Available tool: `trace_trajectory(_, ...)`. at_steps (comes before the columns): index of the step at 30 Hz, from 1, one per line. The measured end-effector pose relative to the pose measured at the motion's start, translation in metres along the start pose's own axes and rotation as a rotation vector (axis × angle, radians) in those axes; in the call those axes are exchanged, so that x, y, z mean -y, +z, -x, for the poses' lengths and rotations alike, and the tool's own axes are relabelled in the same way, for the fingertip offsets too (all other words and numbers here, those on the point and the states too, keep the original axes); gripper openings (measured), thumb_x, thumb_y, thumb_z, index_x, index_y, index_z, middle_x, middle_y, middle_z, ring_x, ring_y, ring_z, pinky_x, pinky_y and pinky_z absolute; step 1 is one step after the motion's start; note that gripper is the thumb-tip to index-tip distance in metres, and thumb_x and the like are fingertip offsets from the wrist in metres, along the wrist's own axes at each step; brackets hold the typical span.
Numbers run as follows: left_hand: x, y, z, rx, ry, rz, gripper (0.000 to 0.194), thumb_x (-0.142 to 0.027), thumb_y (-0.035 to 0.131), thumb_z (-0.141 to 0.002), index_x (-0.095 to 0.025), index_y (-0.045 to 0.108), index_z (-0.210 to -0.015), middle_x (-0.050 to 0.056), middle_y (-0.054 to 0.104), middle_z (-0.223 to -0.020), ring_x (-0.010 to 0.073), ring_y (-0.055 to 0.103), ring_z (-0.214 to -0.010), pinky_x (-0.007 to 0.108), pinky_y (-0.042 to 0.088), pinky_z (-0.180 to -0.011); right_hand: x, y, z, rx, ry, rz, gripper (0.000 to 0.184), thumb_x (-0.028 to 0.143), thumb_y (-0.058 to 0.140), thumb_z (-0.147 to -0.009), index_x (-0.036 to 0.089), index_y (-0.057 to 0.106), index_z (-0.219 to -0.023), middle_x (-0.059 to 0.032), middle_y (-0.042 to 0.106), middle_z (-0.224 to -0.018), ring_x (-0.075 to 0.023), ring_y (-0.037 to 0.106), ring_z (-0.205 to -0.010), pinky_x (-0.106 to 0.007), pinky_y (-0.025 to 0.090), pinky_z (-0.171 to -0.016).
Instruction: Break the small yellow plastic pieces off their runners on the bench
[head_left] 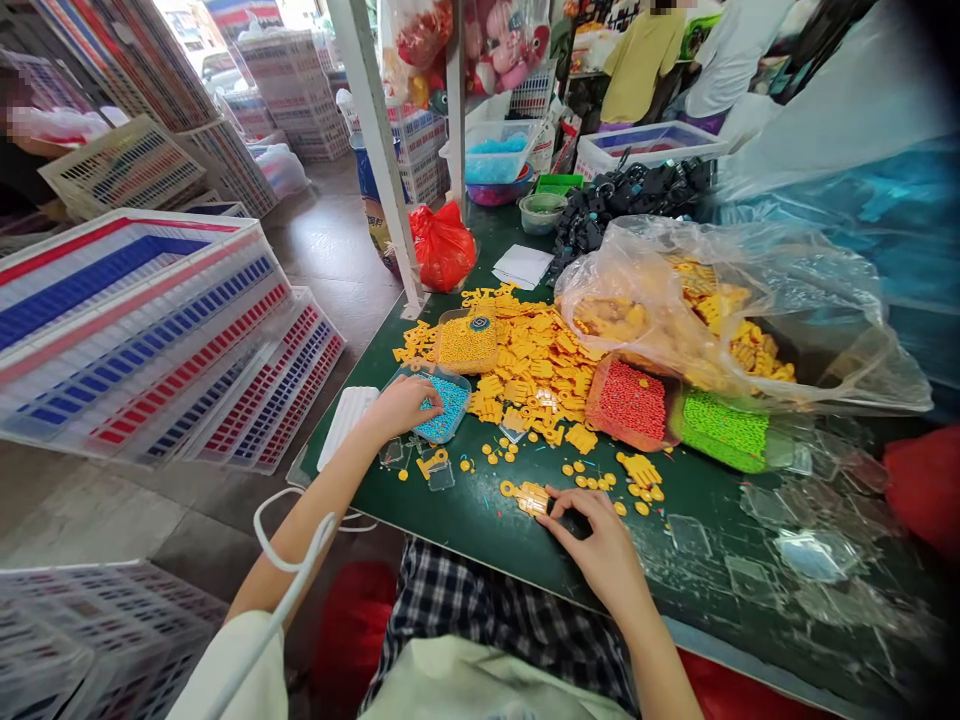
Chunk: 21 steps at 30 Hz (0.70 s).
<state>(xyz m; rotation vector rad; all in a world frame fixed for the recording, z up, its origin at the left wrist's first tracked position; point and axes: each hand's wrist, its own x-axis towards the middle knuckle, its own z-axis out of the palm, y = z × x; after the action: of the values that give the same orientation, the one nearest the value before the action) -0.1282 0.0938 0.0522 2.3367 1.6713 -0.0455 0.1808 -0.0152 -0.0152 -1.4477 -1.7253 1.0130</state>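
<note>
Head view: the hands were well apart above a green worktable (480,545). The left hand (401,408) lay on a clear tray of blue beads (451,410), though any grip was unclear, while the right hand (592,535) touched a yellow plastic piece (534,498) at lower centre. A careless knock could have scattered the loose yellow beads (581,480) nearby. The piece looked flat and ringed at one end.

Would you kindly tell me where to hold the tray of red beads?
Grip the tray of red beads by its near rim, coming from the near side with the right hand. That rim looks free, while the plastic bag overlies its far edge and the green-bead tray sits against its right.
</note>
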Motion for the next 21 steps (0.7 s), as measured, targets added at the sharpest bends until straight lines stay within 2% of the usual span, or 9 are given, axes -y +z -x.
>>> trace_trajectory(6, 0.007, -0.003, 0.001, -0.008, -0.011, -0.030, 0.020, -0.033, 0.057, -0.087, -0.021, 0.072, -0.082, 0.002, 0.075, -0.097, 0.0227, 0.065, -0.094, 0.035, 0.038, -0.086, 0.000, -0.001, 0.000, 0.009, 0.001, 0.004, 0.033, 0.057, 0.066, -0.077, 0.026, 0.060, -0.068, -0.0076, 0.073, -0.095, -0.0324, 0.060, -0.100, -0.047, 0.046, -0.085)
trace_trajectory(9, 0.012, -0.007, 0.006, -0.056, -0.045, -0.061, 0.020, -0.028, 0.054, -0.088, -0.021, 0.071, -0.081, 0.003, 0.075, -0.095, 0.0237, 0.065, -0.094, 0.037, 0.038, -0.086, 0.000, -0.002, 0.000, 0.004, 0.004, 0.004, 0.033, 0.057, 0.067, -0.077, 0.026, 0.060, -0.068, -0.0075, 0.073, -0.097, -0.0320, 0.060, -0.099, -0.047, 0.046, -0.085)
trace_trajectory(12, 0.011, -0.010, 0.007, -0.119, -0.064, -0.084, 0.022, -0.026, 0.049, -0.090, -0.020, 0.070, -0.089, 0.005, 0.074, -0.101, 0.0253, 0.064, -0.100, 0.039, 0.038, -0.089, -0.001, -0.001, 0.000, 0.008, 0.006, -0.006, 0.033, 0.057, 0.066, -0.077, 0.026, 0.060, -0.068, -0.0079, 0.073, -0.095, -0.0326, 0.060, -0.100, -0.047, 0.046, -0.085)
trace_trajectory(17, -0.002, -0.005, -0.011, -0.140, 0.004, -0.089, 0.025, -0.032, 0.049, -0.093, -0.020, 0.068, -0.105, 0.005, 0.068, -0.119, 0.0245, 0.057, -0.116, 0.037, 0.037, -0.097, -0.002, 0.000, 0.000, -0.009, 0.003, -0.016, 0.036, 0.060, 0.065, -0.076, 0.026, 0.060, -0.067, -0.0081, 0.072, -0.091, -0.0338, 0.060, -0.101, -0.047, 0.045, -0.085)
trace_trajectory(21, -0.006, 0.006, -0.030, -0.086, 0.064, -0.093, 0.026, -0.037, 0.055, -0.090, -0.022, 0.068, -0.107, 0.002, 0.069, -0.119, 0.0232, 0.061, -0.110, 0.033, 0.041, -0.093, -0.002, 0.000, 0.000, -0.003, 0.011, -0.024, 0.035, 0.059, 0.066, -0.076, 0.026, 0.061, -0.067, -0.0080, 0.073, -0.093, -0.0335, 0.060, -0.102, -0.047, 0.045, -0.085)
